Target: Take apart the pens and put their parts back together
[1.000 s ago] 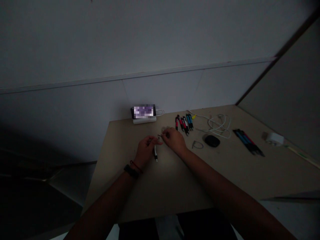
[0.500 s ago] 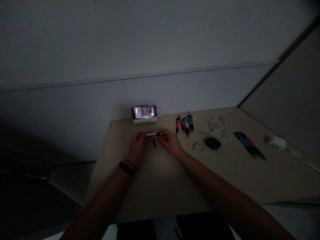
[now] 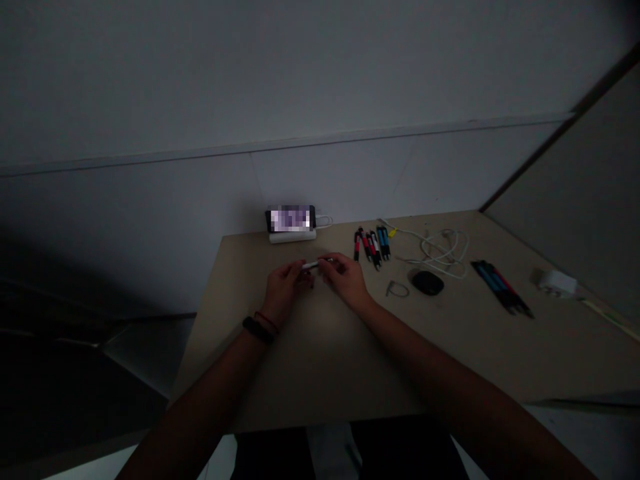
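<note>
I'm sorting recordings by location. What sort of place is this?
Probably a desk area in a dim room, perhaps a study or office: a tabletop against a plain wall, with a lit screen and clustered pens.

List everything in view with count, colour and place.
Held pen: one, white and dark, centre.
Phone: one, dark-edged, back centre.
Stand: one, white, beneath phone.
Back pens: about six, red, white, blue, black, right of phone.
Tag: one, yellow, beside back pens.
Cable: at least one, white, looped, back right.
Loop: one, grey, nearer than back pens.
Oval object: one, black, right of loop.
Right pens: several, blue, red, black, right.
Adapter: one, white, far right.
Table: one, tan, beneath.
Wristband: one, black, left wrist.
Left hand: one, bare, pen's left end.
Right hand: one, bare, pen's right end.
</note>
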The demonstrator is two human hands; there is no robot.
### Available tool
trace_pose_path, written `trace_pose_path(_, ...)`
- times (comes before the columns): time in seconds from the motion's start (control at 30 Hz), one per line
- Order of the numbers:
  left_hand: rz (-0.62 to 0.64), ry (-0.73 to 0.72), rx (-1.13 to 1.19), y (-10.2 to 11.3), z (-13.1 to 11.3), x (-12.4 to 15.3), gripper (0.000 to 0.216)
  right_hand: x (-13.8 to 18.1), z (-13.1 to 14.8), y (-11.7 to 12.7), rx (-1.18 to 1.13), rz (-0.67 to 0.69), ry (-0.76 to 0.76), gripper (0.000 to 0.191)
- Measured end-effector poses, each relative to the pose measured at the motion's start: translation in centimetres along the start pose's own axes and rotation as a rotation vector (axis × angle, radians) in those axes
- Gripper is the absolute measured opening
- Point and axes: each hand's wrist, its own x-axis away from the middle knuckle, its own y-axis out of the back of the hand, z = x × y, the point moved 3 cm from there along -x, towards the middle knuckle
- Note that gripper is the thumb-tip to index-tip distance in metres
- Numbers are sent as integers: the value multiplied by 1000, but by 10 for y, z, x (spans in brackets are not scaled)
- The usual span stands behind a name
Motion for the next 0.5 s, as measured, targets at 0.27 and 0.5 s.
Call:
trace_pose_path(0.27, 161, -206, -588, -10, -12, 13, 35, -3, 1, 7, -18, -72, -28, 46)
trace_pose_path(0.5, 247, -270, -733, -9, -7, 12, 34, 8, 15, 1, 46, -11, 73, 46)
